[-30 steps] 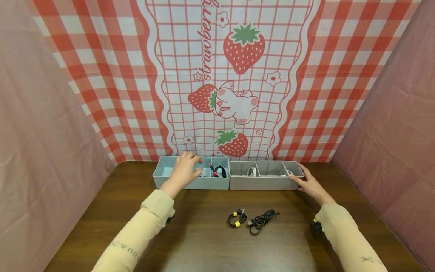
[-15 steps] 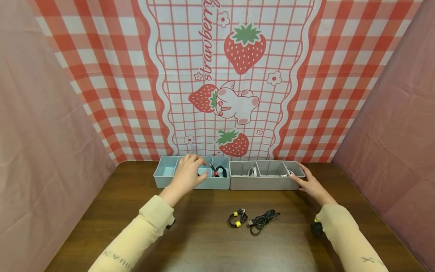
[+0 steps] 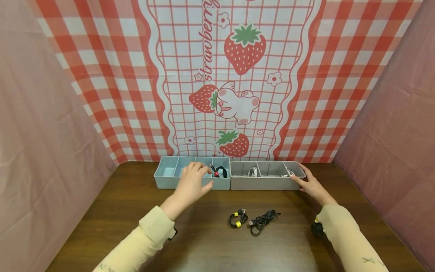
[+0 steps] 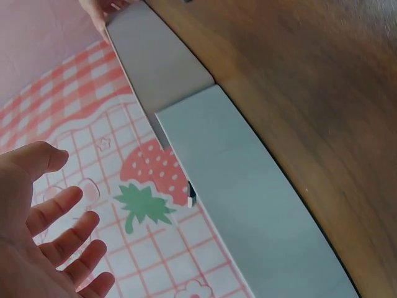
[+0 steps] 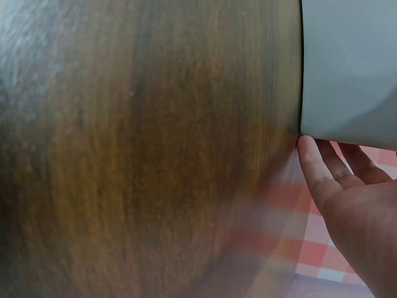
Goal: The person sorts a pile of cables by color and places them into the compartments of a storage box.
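My left hand (image 3: 192, 183) hovers at the front of the light blue divided box (image 3: 166, 183), thumb and fingers apart and holding nothing. The left wrist view shows that same hand's fingers (image 4: 68, 239) loosely bent, apart from the box. Inside the blue box's right compartment lies a black cable (image 3: 222, 172) with a red band. My right hand (image 3: 310, 187) rests against the right end of the grey divided box (image 3: 261, 184), thumb at the front rim. In the right wrist view its fairly straight fingers (image 5: 316, 162) touch the box end near the bottom. White cables (image 3: 252, 172) lie in the grey box.
On the brown table (image 3: 217, 249) in front of the boxes lie a short black cable (image 3: 238, 218) with yellow bands and a coiled black USB cable (image 3: 261, 222). A strawberry-patterned cloth (image 3: 238, 94) hangs close behind the boxes; pink cloth (image 3: 384, 124) hangs at the sides.
My left hand has drawn back out of the blue box toward the front and slightly right, uncovering its left and middle compartments. The right hand stays at the grey box's end.
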Demonstrator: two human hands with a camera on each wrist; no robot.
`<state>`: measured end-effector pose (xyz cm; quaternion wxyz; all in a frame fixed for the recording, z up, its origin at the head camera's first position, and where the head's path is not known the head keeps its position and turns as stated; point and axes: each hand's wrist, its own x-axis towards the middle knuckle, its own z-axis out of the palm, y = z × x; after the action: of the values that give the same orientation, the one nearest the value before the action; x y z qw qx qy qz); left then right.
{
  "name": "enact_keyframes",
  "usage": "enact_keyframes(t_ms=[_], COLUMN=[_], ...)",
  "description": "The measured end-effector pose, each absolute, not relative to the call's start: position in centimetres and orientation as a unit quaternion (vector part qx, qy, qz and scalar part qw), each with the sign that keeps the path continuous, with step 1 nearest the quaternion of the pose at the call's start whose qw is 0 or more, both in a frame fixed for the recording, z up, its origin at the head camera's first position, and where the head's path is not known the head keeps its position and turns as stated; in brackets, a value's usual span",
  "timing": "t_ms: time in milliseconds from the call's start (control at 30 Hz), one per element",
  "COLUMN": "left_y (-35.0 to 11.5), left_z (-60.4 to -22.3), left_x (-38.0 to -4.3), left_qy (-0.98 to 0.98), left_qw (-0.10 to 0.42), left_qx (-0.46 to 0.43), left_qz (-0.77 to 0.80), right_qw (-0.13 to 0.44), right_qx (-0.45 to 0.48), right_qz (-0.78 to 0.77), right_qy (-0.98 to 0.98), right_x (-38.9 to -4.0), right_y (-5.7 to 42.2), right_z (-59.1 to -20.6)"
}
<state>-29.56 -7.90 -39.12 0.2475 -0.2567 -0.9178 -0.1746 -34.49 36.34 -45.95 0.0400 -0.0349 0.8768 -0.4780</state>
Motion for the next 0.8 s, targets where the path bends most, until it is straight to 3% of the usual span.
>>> enact_keyframes(t_ms=[800], left_y=[-5.1], left_z=[-42.1], left_x=[-26.4], left_qy=[-0.908], left_qw=[0.212], left_qx=[-0.300], left_qz=[-0.203], right_qw=[0.033], right_qx=[-0.033], right_qz=[-0.471], right_qy=[0.881], right_x=[-34.5], right_y=[36.3], right_z=[-46.1])
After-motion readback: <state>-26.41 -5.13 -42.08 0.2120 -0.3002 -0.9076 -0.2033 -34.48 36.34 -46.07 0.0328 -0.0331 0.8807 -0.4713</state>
